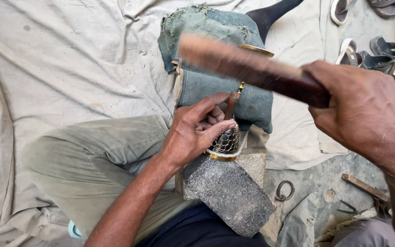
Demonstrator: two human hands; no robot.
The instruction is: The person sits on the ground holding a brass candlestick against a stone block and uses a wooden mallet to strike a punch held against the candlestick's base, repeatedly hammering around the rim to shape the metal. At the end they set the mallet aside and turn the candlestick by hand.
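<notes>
My left hand (pixel 193 130) grips a brass bell-shaped piece (pixel 225 142) with a scale pattern and a brown handle, holding it upright on a grey stone block (pixel 227 192). My right hand (pixel 360 107) is raised at the right, closed around a dark wooden stick (pixel 248 66) that is blurred with motion and points left above the bell. A folded blue-green denim cloth (pixel 216 55) lies just behind the bell, with a brass disc (pixel 256 49) on it.
A pale cloth sheet (pixel 69 59) covers the ground. My bent leg in olive trousers (pixel 92 160) lies at the left. A metal ring (pixel 284 190) and a flat tool (pixel 364 186) lie on the concrete at the right. Sandals (pixel 366 50) stand at the top right.
</notes>
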